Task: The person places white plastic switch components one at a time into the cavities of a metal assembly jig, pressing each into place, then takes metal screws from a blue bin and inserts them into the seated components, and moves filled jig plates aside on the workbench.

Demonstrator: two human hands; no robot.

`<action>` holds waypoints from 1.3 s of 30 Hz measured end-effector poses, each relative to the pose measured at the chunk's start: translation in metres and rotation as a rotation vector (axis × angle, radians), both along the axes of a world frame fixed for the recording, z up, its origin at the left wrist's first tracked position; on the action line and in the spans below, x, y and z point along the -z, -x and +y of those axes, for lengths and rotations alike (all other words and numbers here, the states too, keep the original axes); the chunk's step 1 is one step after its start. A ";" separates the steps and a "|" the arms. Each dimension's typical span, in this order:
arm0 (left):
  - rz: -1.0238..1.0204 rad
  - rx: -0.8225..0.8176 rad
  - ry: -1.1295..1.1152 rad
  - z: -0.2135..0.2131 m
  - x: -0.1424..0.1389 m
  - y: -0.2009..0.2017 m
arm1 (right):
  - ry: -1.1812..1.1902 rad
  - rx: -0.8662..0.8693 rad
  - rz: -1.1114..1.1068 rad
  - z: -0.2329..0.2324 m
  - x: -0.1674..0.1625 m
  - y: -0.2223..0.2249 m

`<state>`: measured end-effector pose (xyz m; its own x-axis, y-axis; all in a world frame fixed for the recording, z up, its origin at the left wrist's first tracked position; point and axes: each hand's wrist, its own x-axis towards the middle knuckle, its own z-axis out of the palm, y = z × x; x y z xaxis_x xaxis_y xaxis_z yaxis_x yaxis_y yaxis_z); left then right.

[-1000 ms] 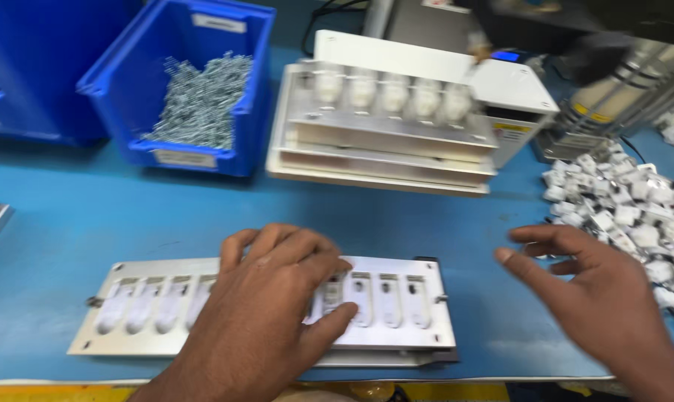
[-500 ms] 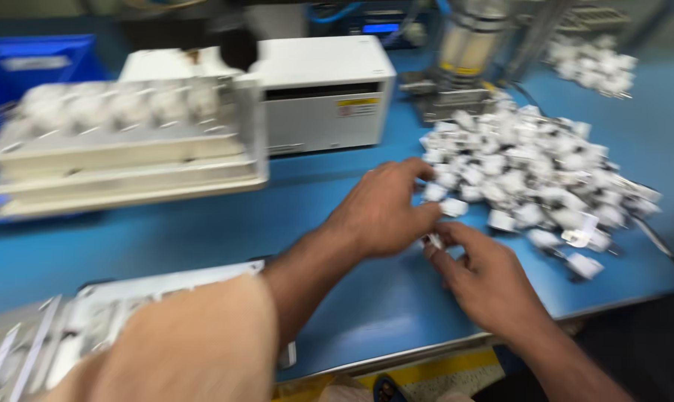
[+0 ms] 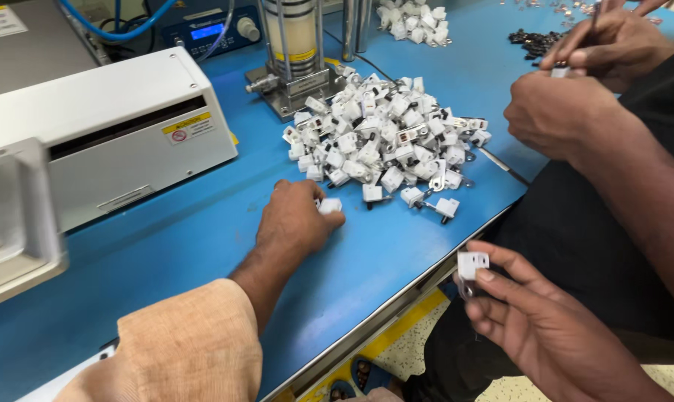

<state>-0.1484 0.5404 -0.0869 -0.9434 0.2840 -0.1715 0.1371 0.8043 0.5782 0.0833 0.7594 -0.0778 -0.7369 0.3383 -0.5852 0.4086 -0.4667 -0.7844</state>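
Observation:
My left hand (image 3: 296, 219) rests on the blue table (image 3: 203, 246), fingers closed on a small white plug part (image 3: 329, 205) at the near edge of a pile of white plug parts (image 3: 385, 145). My right hand (image 3: 530, 320) is off the table's front edge and pinches another white plug part (image 3: 471, 266) between thumb and fingers. A tan sleeve (image 3: 188, 342) covers my left forearm.
A white box machine (image 3: 106, 134) stands at the left with a pale fixture (image 3: 17, 223) before it. A metal press column (image 3: 296, 45) rises behind the pile. A co-worker's hands (image 3: 567, 82) work at the right, near small dark parts (image 3: 534, 41) and a second white pile (image 3: 415, 18).
The view has swung right from the metal tray to the pile. My right hand has pulled back off the table edge with one part, and my left hand has closed on another.

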 end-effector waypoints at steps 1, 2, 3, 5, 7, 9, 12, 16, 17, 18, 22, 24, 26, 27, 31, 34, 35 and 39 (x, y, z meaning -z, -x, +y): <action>-0.039 -0.037 -0.041 -0.003 -0.008 -0.002 | 0.027 -0.023 0.069 -0.006 -0.002 0.005; -0.185 -0.101 -0.263 -0.006 -0.018 -0.005 | 0.055 -0.050 0.136 -0.012 -0.005 0.009; -0.326 -0.168 -0.489 -0.008 -0.029 -0.008 | 0.084 -0.080 0.204 -0.018 -0.009 0.015; -0.489 -0.273 -0.853 -0.018 -0.055 -0.015 | 0.076 -0.134 0.267 -0.029 -0.015 0.034; -0.584 -0.329 -1.134 -0.043 -0.080 -0.033 | 0.048 -0.225 0.304 -0.043 -0.019 0.056; -0.721 -0.290 -1.362 -0.079 -0.099 -0.058 | -0.004 -0.334 0.317 -0.062 -0.022 0.074; -0.881 -0.183 -1.522 -0.153 -0.101 -0.124 | -0.105 -0.515 0.246 -0.098 -0.029 0.090; -1.062 -0.589 -1.303 -0.238 -0.070 -0.190 | -0.233 -0.806 0.337 -0.169 -0.044 0.091; -1.085 -0.732 -1.192 -0.255 -0.060 -0.198 | -0.185 -0.890 0.409 -0.190 -0.047 0.090; -1.037 -0.809 -1.146 -0.271 -0.052 -0.206 | -0.135 -0.970 0.479 -0.213 -0.049 0.089; -0.864 -0.866 -1.134 -0.324 -0.043 -0.231 | -0.827 -1.066 0.734 -0.302 -0.045 0.093; -0.850 -0.959 -1.044 -0.343 -0.050 -0.231 | -1.003 -1.046 0.838 -0.332 -0.044 0.093; -0.816 -0.887 -1.102 -0.352 -0.062 -0.231 | -1.082 -1.051 0.806 -0.347 -0.044 0.091; -0.801 -0.844 -1.130 -0.353 -0.068 -0.229 | -1.127 -1.047 0.786 -0.351 -0.045 0.092; -0.712 -0.640 -0.993 -0.352 -0.086 -0.219 | -1.150 -1.097 0.700 -0.349 -0.046 0.093; -0.782 -0.630 -0.959 -0.350 -0.091 -0.212 | -1.082 -1.074 0.621 -0.340 -0.046 0.089; -0.805 -0.596 -0.947 -0.349 -0.091 -0.211 | -1.035 -1.060 0.607 -0.336 -0.047 0.087; -0.737 -0.515 -1.052 -0.331 -0.087 -0.210 | -0.427 -1.013 0.440 -0.319 -0.055 0.071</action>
<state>0.0612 0.2096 -0.0001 -0.7664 0.2402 -0.5958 -0.6387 -0.1853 0.7468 0.0125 0.4408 -0.0229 -0.8910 -0.4097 -0.1953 0.0972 0.2481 -0.9638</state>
